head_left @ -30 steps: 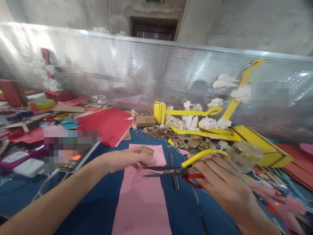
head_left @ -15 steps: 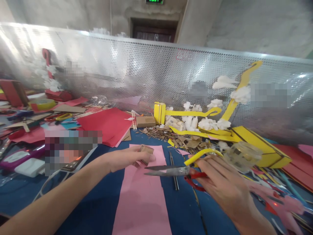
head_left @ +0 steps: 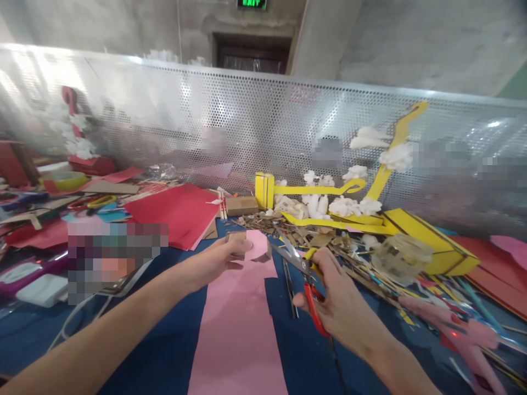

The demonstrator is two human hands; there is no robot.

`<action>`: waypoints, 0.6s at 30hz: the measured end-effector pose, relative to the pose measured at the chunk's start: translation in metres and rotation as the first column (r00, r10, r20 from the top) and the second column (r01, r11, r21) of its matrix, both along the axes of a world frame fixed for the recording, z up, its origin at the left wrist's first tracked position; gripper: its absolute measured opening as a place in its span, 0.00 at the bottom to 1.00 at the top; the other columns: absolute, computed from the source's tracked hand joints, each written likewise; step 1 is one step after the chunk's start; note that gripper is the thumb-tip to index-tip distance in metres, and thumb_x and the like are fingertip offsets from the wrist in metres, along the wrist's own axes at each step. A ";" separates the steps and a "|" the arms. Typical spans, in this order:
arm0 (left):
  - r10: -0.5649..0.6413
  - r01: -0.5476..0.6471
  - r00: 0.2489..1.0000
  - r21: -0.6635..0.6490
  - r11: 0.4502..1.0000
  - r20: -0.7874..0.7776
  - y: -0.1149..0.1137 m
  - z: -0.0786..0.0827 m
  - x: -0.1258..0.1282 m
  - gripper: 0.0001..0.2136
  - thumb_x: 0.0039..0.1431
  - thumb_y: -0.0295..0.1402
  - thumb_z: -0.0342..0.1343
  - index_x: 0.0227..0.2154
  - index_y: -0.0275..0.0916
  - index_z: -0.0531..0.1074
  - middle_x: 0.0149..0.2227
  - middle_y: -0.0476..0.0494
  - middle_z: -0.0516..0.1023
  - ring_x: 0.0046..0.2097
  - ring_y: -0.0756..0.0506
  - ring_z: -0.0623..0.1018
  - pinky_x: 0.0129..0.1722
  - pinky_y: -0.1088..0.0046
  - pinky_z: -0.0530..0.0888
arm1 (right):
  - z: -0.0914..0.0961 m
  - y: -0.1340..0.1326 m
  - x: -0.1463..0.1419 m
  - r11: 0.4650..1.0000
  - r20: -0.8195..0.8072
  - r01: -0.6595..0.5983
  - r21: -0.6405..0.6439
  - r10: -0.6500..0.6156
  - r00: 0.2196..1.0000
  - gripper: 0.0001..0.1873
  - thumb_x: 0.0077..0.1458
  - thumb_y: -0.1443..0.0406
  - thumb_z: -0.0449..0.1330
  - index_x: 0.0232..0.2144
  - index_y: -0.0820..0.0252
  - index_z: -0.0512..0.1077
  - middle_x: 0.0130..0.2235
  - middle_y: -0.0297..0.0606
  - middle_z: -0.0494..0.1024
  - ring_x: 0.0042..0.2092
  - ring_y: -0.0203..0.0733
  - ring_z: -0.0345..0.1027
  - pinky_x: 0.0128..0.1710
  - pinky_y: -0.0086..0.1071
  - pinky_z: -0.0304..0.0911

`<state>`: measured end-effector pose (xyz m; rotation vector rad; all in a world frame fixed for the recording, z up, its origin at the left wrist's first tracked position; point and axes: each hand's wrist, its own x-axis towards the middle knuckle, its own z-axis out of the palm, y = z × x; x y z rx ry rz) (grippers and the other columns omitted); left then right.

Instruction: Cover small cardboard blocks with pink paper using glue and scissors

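Note:
My left hand (head_left: pixel 216 257) pinches a small brown cardboard piece faced with pink paper (head_left: pixel 257 244), held just above the table. A long pink paper strip (head_left: pixel 236 334) lies below it, notched near its upper right end. In my right hand (head_left: pixel 343 304) are scissors (head_left: pixel 303 264) with one yellow and one red handle, fingers around the loops. Their blades are parted and point up and left, with the tips close to the piece's right edge; whether they touch it I cannot tell. A dark, slim pen-like tool (head_left: pixel 290 291) lies between the strip and my right hand.
Red paper sheets (head_left: pixel 173 211) lie at the left, near a phone cable (head_left: pixel 76 323). Cardboard scraps (head_left: pixel 325 236) are heaped behind my hands. At the right are a clear container (head_left: pixel 402 258), a yellow box (head_left: pixel 432 241) and a pink glue gun (head_left: pixel 457 326). A perforated metal screen (head_left: pixel 255 120) stands behind.
My left hand has raised and turned the cardboard piece, so its pink face now shows. My right hand has swung the scissors from nearly level to pointing up and left beside the piece.

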<state>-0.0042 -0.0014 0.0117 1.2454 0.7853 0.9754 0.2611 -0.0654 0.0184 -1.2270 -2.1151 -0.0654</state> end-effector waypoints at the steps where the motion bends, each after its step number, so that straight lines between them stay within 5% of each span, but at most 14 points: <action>1: 0.027 -0.027 1.000 -0.032 0.999 0.008 0.001 -0.001 0.001 0.16 0.53 0.44 0.66 0.41 0.42 0.80 0.46 0.40 0.80 0.50 0.38 0.76 0.45 0.63 0.69 | -0.003 -0.001 -0.002 1.000 -0.002 -0.003 -0.026 0.003 1.000 0.17 0.61 0.52 0.63 0.39 0.54 0.62 0.35 0.35 0.70 0.31 0.42 0.65 0.29 0.34 0.65; 11: 0.180 -0.179 0.920 -0.033 0.983 0.348 -0.002 -0.008 0.021 0.23 0.50 0.42 0.70 0.49 0.43 0.77 0.51 0.42 0.80 0.57 0.39 0.75 0.56 0.63 0.69 | -0.010 -0.005 -0.024 0.980 -0.174 -0.081 -0.183 0.049 0.984 0.09 0.66 0.57 0.57 0.40 0.55 0.64 0.32 0.32 0.69 0.30 0.41 0.63 0.29 0.33 0.63; 18: 0.190 -0.208 0.924 0.017 0.978 0.331 -0.009 -0.007 0.023 0.29 0.50 0.43 0.71 0.54 0.43 0.72 0.41 0.45 0.78 0.48 0.40 0.78 0.53 0.61 0.71 | -0.011 -0.014 -0.033 0.973 -0.211 -0.134 -0.187 0.094 0.973 0.04 0.65 0.62 0.57 0.38 0.55 0.65 0.34 0.34 0.71 0.32 0.41 0.64 0.30 0.33 0.62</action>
